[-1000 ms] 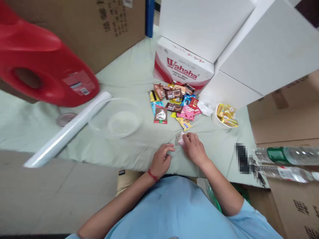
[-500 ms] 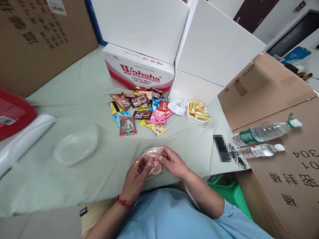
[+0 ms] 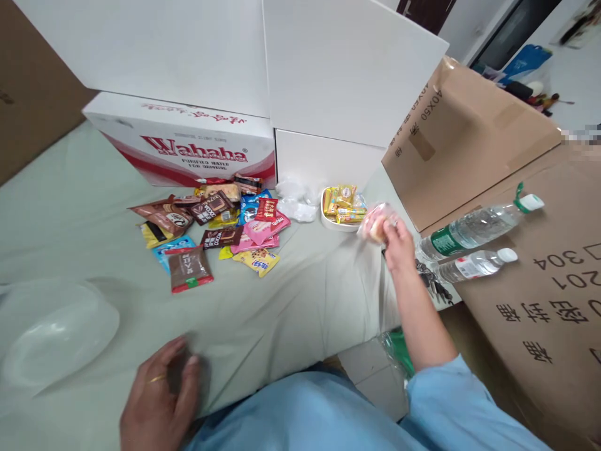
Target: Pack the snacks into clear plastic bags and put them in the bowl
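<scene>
As right hand (image 3: 399, 244) grips, packet (image 3: 373, 224) jutting left, long axis unclear

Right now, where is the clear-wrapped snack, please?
In the head view, the clear-wrapped snack is right of centre, held by the right hand, near the white tub.

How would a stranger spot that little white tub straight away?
On the pale green cloth-covered table, find the white-and-red cardboard Wahaha carton. Go right, past the crumpled whitish plastic, to a small, rounded white tub left of the person's right hand. Unlike the loose, mixed-colour snack packets, its yellow-wrapped pieces sit together inside.
</scene>
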Available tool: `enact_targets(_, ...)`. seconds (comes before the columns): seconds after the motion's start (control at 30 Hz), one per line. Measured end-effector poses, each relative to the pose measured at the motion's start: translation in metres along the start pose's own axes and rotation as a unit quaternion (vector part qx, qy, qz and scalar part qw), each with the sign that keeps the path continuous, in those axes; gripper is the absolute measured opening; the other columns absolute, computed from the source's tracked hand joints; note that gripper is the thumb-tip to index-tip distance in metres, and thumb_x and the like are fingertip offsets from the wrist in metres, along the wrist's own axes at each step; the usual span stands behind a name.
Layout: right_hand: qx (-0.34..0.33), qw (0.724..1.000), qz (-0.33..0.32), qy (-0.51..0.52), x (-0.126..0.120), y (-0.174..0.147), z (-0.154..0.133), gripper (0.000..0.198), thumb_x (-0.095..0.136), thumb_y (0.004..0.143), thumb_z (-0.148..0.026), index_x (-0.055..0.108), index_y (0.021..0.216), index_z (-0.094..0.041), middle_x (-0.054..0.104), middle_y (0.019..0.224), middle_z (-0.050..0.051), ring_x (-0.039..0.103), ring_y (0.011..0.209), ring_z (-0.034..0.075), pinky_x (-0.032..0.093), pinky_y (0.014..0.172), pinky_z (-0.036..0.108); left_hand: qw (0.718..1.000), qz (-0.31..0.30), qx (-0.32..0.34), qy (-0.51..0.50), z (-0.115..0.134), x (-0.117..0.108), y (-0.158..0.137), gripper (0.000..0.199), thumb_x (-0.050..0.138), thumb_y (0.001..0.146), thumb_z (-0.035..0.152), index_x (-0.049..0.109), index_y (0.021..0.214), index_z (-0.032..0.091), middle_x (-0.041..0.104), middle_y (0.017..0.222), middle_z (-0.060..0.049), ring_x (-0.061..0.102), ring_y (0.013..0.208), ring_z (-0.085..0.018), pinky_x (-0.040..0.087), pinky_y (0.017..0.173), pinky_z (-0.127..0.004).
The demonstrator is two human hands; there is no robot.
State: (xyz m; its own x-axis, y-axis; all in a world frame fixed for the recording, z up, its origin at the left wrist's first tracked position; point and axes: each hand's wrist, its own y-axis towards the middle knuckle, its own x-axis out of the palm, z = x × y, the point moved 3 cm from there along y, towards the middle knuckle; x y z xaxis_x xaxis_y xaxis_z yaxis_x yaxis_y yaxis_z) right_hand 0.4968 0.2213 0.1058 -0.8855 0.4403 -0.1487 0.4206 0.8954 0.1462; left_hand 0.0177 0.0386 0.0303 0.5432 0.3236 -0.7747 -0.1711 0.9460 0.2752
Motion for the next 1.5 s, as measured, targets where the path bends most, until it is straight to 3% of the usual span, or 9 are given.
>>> enact_targets(0.13, 0.056, 0.991, 0.003, -0.121, -0.019, 0.106, -0.006, 0.045, 0.066, 0.084, -0.058, 0.062, 0.109, -0.020, 0.072, 0.097, 0.006, 0.069, 0.085, 0.019, 0.056, 0.074, 0.033, 0.983, 0.046, 0.144, 0.100, -0.017, 0.004, -0.015, 0.029, 0.055, 0.094, 0.033, 0.064, 0.118, 0.019, 0.073, 0.117, -0.015, 0.070, 0.102, -0.031, 0.056, 0.094, -0.049)
enact_targets(0.27, 0.070, 0.968, -0.034, -0.238, 0.026, 0.148, 0.000, 0.033, 0.066, 0.087, -0.050, 0.062, 0.094, -0.018, 0.068, 0.083, 0.007, 0.066, 0.077, 0.021, 0.054, 0.070, 0.034, 0.964, 0.069, 0.221, 0.134, -0.017, 0.013, -0.019, 0.024, 0.057, 0.090, 0.022, 0.064, 0.113, 0.018, 0.074, 0.111, -0.016, 0.072, 0.098, -0.031, 0.057, 0.090, -0.047)
enact_targets(0.4, 0.025, 0.937, -0.030, -0.348, 0.073, 0.144, 0.014, 0.030, 0.061, 0.092, -0.045, 0.064, 0.104, -0.017, 0.068, 0.111, 0.017, 0.060, 0.112, 0.031, 0.048, 0.095, 0.044, 0.958, 0.076, 0.234, 0.149, -0.014, 0.011, -0.017, 0.026, 0.057, 0.090, 0.020, 0.063, 0.115, 0.017, 0.074, 0.111, -0.016, 0.072, 0.098, -0.031, 0.058, 0.089, -0.047)
enact_targets(0.53, -0.022, 0.907, -0.029, -0.420, 0.085, 0.129, 0.025, 0.037, 0.045, 0.100, -0.044, 0.066, 0.114, -0.017, 0.054, 0.144, 0.021, 0.040, 0.138, 0.036, 0.032, 0.114, 0.052, 0.957, 0.081, 0.237, 0.147, -0.013, 0.010, -0.018, 0.032, 0.059, 0.087, 0.017, 0.064, 0.119, 0.017, 0.074, 0.112, -0.016, 0.073, 0.098, -0.031, 0.058, 0.090, -0.046)
enact_targets(0.7, -0.059, 0.891, -0.073, -0.444, 0.080, 0.122, 0.031, 0.047, 0.031, 0.105, -0.036, 0.061, 0.133, -0.013, 0.061, 0.141, 0.018, 0.045, 0.140, 0.027, 0.025, 0.121, 0.046, 0.962, 0.081, 0.216, 0.142, -0.015, 0.012, -0.022, 0.041, 0.062, 0.083, 0.014, 0.063, 0.124, 0.019, 0.075, 0.115, -0.014, 0.073, 0.102, -0.031, 0.058, 0.092, -0.046)
enact_targets(0.87, -0.070, 0.894, -0.058, -0.439, 0.072, 0.137, 0.018, 0.067, 0.009, 0.108, -0.049, 0.054, 0.143, -0.013, 0.057, 0.147, 0.017, 0.048, 0.141, 0.025, 0.034, 0.118, 0.042, 0.963, 0.085, 0.211, 0.144, -0.014, 0.012, -0.023, 0.041, 0.062, 0.083, 0.014, 0.064, 0.123, 0.021, 0.075, 0.115, -0.013, 0.073, 0.102, -0.030, 0.057, 0.092, -0.045)
enact_targets(1.0, -0.088, 0.888, -0.068, -0.446, 0.101, 0.136, 0.008, 0.069, 0.018, 0.107, -0.056, 0.052, 0.144, -0.009, 0.058, 0.144, 0.022, 0.050, 0.138, 0.031, 0.036, 0.116, 0.045, 0.959, 0.092, 0.222, 0.149, -0.009, 0.010, -0.021, 0.040, 0.063, 0.083, 0.013, 0.063, 0.123, 0.018, 0.075, 0.113, -0.015, 0.073, 0.100, -0.031, 0.058, 0.090, -0.045)
enact_targets(1.23, -0.213, 0.786, -0.121, -0.567, 0.138, 0.080, 0.005, 0.063, 0.043, 0.104, -0.043, 0.043, 0.149, 0.000, 0.036, 0.160, 0.031, 0.031, 0.150, 0.037, 0.022, 0.121, 0.052, 0.957, 0.094, 0.225, 0.158, -0.007, 0.008, -0.019, 0.038, 0.063, 0.083, 0.011, 0.063, 0.121, 0.019, 0.076, 0.113, -0.014, 0.074, 0.099, -0.030, 0.058, 0.090, -0.044)
enact_targets(1.5, -0.190, 0.781, -0.146, -0.577, 0.135, 0.088, 0.000, 0.065, 0.035, 0.105, -0.047, 0.040, 0.151, -0.001, 0.033, 0.163, 0.029, 0.027, 0.152, 0.038, 0.020, 0.122, 0.056, 0.959, 0.098, 0.213, 0.161, -0.009, 0.010, -0.022, 0.037, 0.064, 0.083, 0.011, 0.064, 0.119, 0.020, 0.076, 0.113, -0.013, 0.074, 0.101, -0.029, 0.058, 0.091, -0.043)
